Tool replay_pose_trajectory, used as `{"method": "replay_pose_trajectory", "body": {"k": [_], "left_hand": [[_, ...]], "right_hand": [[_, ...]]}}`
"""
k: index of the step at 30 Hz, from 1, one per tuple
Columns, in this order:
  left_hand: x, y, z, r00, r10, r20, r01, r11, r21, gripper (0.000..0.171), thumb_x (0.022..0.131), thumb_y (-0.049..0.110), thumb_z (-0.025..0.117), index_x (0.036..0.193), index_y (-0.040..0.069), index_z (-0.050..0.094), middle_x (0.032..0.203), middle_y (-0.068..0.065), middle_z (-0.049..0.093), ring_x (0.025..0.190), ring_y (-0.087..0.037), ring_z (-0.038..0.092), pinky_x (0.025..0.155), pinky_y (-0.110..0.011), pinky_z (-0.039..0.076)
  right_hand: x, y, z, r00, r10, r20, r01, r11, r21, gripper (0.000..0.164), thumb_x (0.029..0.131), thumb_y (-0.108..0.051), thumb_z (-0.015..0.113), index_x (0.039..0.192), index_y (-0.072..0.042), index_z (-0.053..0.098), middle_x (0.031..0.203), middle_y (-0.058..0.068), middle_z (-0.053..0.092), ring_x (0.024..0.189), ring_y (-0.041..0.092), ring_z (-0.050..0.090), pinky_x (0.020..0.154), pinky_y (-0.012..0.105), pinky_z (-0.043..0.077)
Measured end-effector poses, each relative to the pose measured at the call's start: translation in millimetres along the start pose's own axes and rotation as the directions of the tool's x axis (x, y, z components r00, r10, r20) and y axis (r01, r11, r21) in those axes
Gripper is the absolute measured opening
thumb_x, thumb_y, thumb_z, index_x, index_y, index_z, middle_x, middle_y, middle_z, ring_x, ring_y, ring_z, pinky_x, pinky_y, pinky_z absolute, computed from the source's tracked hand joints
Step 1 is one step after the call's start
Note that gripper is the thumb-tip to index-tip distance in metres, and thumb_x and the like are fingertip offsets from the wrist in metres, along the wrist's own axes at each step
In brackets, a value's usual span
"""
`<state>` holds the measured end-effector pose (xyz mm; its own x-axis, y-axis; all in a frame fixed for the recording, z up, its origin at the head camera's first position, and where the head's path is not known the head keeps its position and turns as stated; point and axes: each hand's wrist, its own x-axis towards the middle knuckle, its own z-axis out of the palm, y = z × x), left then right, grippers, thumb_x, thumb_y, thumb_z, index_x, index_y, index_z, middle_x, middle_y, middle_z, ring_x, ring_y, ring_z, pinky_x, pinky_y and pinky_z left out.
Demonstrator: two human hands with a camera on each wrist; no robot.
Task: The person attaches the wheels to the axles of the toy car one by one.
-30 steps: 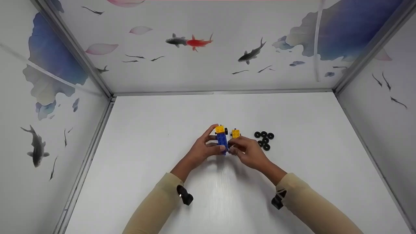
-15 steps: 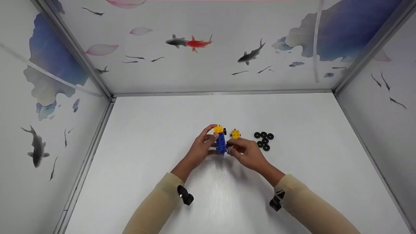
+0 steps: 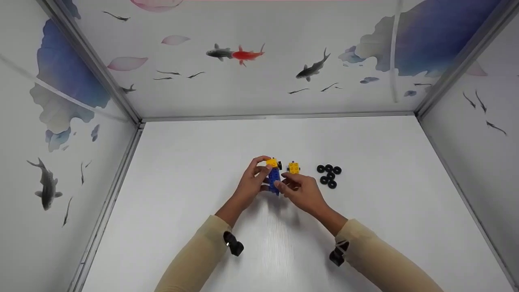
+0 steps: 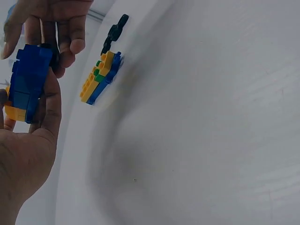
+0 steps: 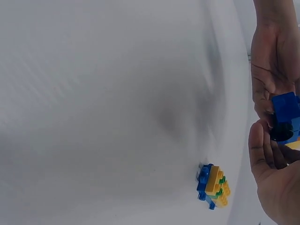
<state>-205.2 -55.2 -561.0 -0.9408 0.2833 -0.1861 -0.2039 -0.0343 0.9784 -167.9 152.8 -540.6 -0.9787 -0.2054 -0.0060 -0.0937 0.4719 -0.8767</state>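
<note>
My left hand holds a blue and yellow toy-brick vehicle, its thumb on top near the yellow brick. A black wheel sits on the right side of the yellow end. My right hand is at the vehicle's near right side, thumb on the blue brick. In the right wrist view, another black wheel lies against the blue brick, between it and my right fingers. Partly hidden by fingers, that wheel does not show whether it is fixed on.
Just beyond my right hand stands a yellow brick piece with blue and green parts beneath, seen in the wrist views. Several loose black wheels lie farther right on the white table. Printed walls enclose the table.
My right hand has shifted slightly left, and its thumb has moved onto the blue brick. My left thumb has slid up from the near end toward the yellow brick.
</note>
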Motion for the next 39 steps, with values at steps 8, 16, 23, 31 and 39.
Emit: {"method": "replay_pose_trajectory", "body": {"k": [8,16,23,31,39], "left_hand": [[2.0,0.6,3.6,0.999,-0.001,-0.054,0.002,1.000,0.008,0.048,0.112,0.055,0.060,0.151,0.028,0.054,0.134,-0.016,0.065,0.099,-0.022,0.073,0.078,-0.032,0.068],[2.4,7.6,3.8,0.996,-0.010,-0.083,0.016,0.997,0.072,0.042,0.111,0.057,0.060,0.142,0.029,0.053,0.136,-0.017,0.066,0.103,-0.027,0.077,0.077,-0.039,0.070],[1.7,11.7,3.3,0.995,-0.033,-0.091,0.035,0.999,0.021,0.039,0.112,0.050,0.063,0.141,0.025,0.051,0.133,-0.017,0.068,0.102,-0.027,0.079,0.084,-0.044,0.071],[2.2,11.2,0.6,0.991,-0.087,-0.100,0.082,0.995,-0.053,0.052,0.112,0.046,0.066,0.149,0.018,0.042,0.137,-0.021,0.069,0.105,-0.029,0.081,0.085,-0.042,0.071],[0.1,10.8,-3.7,0.987,-0.129,-0.091,0.120,0.988,-0.098,0.069,0.109,0.043,0.072,0.160,0.010,0.040,0.138,-0.020,0.071,0.120,-0.037,0.078,0.094,-0.042,0.069]], "right_hand": [[2,-5,7,0.995,0.101,-0.021,-0.099,0.991,0.092,0.068,0.099,-0.039,0.086,0.151,-0.001,0.066,0.120,0.011,0.080,0.094,0.018,0.081,0.080,0.030,0.069],[4,-2,8,0.979,0.204,0.002,-0.198,0.950,0.242,0.070,0.097,-0.024,0.088,0.158,-0.002,0.060,0.129,0.018,0.075,0.103,0.021,0.081,0.092,0.046,0.070],[5,-2,6,0.976,0.216,0.009,-0.208,0.927,0.313,0.072,0.098,-0.020,0.086,0.160,-0.002,0.056,0.131,0.021,0.071,0.102,0.021,0.081,0.090,0.043,0.070],[6,0,2,0.976,0.216,-0.012,-0.196,0.907,0.374,0.073,0.098,-0.014,0.083,0.163,-0.004,0.051,0.138,0.025,0.059,0.111,0.027,0.078,0.085,0.034,0.070],[9,-1,-6,0.966,0.256,-0.047,-0.227,0.917,0.329,0.068,0.101,-0.018,0.082,0.162,-0.010,0.052,0.146,0.022,0.053,0.116,0.031,0.074,0.082,0.029,0.065]]}}
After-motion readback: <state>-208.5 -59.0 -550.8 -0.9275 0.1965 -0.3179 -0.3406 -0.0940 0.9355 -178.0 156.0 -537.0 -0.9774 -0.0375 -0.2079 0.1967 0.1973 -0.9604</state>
